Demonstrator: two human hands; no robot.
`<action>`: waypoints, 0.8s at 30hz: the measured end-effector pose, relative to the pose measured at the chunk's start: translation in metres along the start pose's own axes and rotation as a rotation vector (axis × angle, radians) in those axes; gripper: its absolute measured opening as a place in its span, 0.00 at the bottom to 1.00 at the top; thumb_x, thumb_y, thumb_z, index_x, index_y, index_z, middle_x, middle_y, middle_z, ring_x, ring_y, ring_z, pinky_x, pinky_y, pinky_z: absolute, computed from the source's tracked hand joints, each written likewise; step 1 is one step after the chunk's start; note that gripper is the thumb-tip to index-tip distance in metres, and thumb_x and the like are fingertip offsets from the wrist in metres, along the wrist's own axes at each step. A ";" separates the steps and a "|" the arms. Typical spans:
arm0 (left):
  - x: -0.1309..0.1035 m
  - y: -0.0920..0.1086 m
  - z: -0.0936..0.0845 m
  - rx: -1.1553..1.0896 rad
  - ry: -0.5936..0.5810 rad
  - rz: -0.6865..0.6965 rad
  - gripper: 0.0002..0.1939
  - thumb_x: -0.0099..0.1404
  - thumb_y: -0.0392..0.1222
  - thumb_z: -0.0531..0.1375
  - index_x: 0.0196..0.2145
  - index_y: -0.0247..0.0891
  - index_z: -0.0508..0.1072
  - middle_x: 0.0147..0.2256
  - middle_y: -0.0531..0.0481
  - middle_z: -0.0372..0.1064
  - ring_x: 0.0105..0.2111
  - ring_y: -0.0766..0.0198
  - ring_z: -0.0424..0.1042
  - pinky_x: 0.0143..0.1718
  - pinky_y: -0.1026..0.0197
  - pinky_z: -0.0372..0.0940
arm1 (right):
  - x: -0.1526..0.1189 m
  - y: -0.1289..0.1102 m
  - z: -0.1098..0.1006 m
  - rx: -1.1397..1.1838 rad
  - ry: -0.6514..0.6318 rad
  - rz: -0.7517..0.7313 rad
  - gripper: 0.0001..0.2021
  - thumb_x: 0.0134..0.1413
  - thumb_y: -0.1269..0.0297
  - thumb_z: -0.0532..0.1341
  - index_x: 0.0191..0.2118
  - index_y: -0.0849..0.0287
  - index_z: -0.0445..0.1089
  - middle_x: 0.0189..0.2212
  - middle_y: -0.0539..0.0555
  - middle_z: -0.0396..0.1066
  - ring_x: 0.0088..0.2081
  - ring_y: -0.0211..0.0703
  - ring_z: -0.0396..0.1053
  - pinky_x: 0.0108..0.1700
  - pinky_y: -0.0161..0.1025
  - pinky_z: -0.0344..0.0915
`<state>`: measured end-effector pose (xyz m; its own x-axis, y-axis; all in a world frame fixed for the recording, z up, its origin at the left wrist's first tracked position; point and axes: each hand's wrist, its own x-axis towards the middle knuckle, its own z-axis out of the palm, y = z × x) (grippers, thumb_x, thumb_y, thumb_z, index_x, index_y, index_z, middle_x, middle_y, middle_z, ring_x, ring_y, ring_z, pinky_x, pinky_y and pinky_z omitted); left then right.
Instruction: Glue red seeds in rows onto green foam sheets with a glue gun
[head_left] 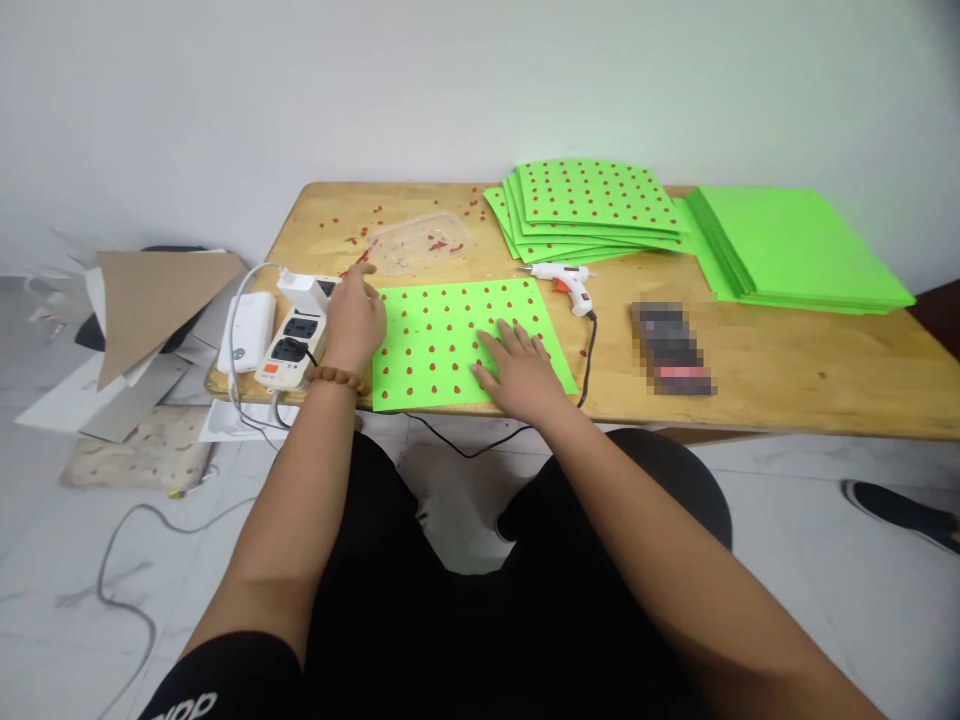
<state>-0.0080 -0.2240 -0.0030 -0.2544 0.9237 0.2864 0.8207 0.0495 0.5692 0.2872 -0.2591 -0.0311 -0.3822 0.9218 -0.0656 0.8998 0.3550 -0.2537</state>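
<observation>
A bright green sheet (441,342) with rows of small red pieces lies flat at the front of the wooden table. My right hand (523,372) rests on its right part with the fingers spread. My left hand (355,318), with a beaded bracelet on the wrist, is at the sheet's left edge beside the power strip; its fingers are bent, and whether it holds anything is hidden. Behind the sheet is a clear plastic tray (409,262) with loose red bits in and around it. A white glue gun (566,280) with an orange trigger lies behind the sheet's right corner.
Dotted green sheets (592,195) are stacked at the back, and plain green sheets (802,240) at the right. A blurred dark object (671,350) lies in front. The power strip (292,352) and a white box (249,330) sit at left, with cables. Cardboard (154,300) leans beyond.
</observation>
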 end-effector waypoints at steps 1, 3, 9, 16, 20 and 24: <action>0.000 0.002 -0.001 0.024 0.042 0.018 0.34 0.69 0.27 0.55 0.71 0.38 0.70 0.57 0.36 0.79 0.61 0.45 0.77 0.68 0.45 0.69 | 0.000 0.000 0.000 -0.003 -0.002 0.001 0.35 0.79 0.46 0.52 0.83 0.53 0.56 0.85 0.62 0.43 0.84 0.66 0.41 0.82 0.67 0.43; -0.003 0.005 -0.001 0.152 -0.050 0.055 0.36 0.71 0.28 0.55 0.75 0.36 0.66 0.65 0.34 0.74 0.65 0.46 0.74 0.70 0.45 0.68 | 0.000 0.000 -0.001 -0.010 -0.003 -0.003 0.35 0.79 0.46 0.52 0.83 0.53 0.56 0.85 0.62 0.43 0.84 0.66 0.41 0.82 0.67 0.43; -0.025 0.013 0.003 0.368 -0.341 0.133 0.30 0.79 0.41 0.54 0.75 0.36 0.68 0.74 0.34 0.65 0.75 0.39 0.63 0.78 0.32 0.55 | -0.001 -0.001 -0.001 -0.016 -0.016 0.001 0.35 0.80 0.46 0.52 0.83 0.54 0.55 0.85 0.63 0.42 0.84 0.67 0.40 0.82 0.67 0.43; -0.030 0.001 -0.004 0.231 -0.274 0.098 0.34 0.77 0.32 0.50 0.78 0.33 0.63 0.72 0.34 0.67 0.71 0.44 0.70 0.74 0.43 0.65 | -0.001 -0.001 -0.003 -0.027 -0.023 0.003 0.35 0.80 0.46 0.52 0.83 0.54 0.55 0.85 0.62 0.42 0.84 0.67 0.40 0.82 0.66 0.43; -0.028 -0.008 -0.008 0.126 -0.192 0.078 0.34 0.75 0.29 0.52 0.76 0.33 0.65 0.71 0.34 0.68 0.72 0.47 0.69 0.76 0.46 0.64 | -0.002 0.000 -0.001 -0.031 -0.012 0.000 0.35 0.80 0.46 0.52 0.83 0.55 0.55 0.84 0.63 0.43 0.84 0.68 0.41 0.82 0.66 0.44; -0.029 -0.012 -0.008 0.050 -0.177 0.088 0.34 0.73 0.28 0.52 0.75 0.34 0.65 0.72 0.35 0.67 0.73 0.48 0.68 0.77 0.42 0.63 | -0.002 0.002 0.004 -0.040 0.023 -0.006 0.35 0.79 0.46 0.53 0.82 0.54 0.58 0.84 0.63 0.47 0.83 0.68 0.45 0.81 0.68 0.47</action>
<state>-0.0148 -0.2544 -0.0119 -0.0904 0.9775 0.1904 0.8614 -0.0192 0.5076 0.2887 -0.2609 -0.0348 -0.3833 0.9227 -0.0422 0.9052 0.3662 -0.2156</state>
